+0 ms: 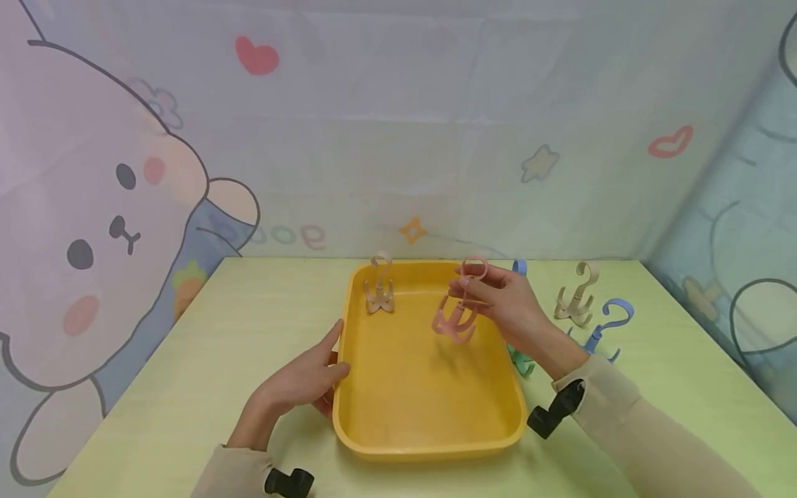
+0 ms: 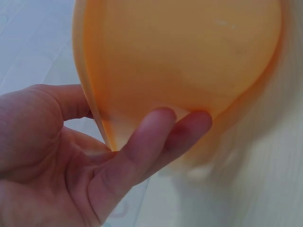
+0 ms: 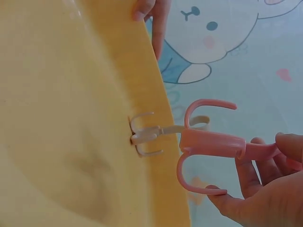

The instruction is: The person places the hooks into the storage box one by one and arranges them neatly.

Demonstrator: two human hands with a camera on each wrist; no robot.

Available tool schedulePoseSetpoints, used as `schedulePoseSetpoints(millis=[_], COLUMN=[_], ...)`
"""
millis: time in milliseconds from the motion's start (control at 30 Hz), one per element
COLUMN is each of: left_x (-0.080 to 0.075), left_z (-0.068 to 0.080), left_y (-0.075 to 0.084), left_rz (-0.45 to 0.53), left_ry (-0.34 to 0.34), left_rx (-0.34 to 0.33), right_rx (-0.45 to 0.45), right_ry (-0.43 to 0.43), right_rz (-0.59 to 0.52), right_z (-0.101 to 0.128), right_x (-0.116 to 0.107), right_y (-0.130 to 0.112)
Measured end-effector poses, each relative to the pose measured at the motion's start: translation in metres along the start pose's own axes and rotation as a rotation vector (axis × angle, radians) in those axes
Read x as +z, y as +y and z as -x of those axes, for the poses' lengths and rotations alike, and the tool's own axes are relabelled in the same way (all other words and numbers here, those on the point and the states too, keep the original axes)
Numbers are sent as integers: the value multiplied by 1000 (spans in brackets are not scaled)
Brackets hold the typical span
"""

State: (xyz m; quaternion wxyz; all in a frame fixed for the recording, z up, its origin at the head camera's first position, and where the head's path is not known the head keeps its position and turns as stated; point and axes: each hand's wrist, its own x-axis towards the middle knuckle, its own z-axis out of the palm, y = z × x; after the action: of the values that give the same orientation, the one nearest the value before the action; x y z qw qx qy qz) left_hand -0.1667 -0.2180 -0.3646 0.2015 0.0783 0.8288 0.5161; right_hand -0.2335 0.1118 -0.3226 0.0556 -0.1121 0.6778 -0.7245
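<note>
Head view downward; wrist views close; tray (image 1: 423, 387) shared.

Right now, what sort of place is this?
Maybe an indoor tabletop work corner: there's a pale yellow-green table, a cartoon-animal backdrop behind it, and a yellow tray.

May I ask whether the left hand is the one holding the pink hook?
No, the left hand grips the side of the yellow tray, while the right hand holds the pink hook.
</note>
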Motion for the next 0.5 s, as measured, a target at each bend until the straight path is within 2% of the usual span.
schedulePoseSetpoints(millis=[233, 500], left_x=[0, 0], left_z=[1, 0], left_y=[0, -1], left_rz=[-10, 18], left_ry=[8, -6], left_rx=[0, -1], right_rx=[15, 38], right_ry=[14, 47], right_rz=[40, 18], right_z=[-10, -24], right_x=[5, 10], right_y=[-13, -9])
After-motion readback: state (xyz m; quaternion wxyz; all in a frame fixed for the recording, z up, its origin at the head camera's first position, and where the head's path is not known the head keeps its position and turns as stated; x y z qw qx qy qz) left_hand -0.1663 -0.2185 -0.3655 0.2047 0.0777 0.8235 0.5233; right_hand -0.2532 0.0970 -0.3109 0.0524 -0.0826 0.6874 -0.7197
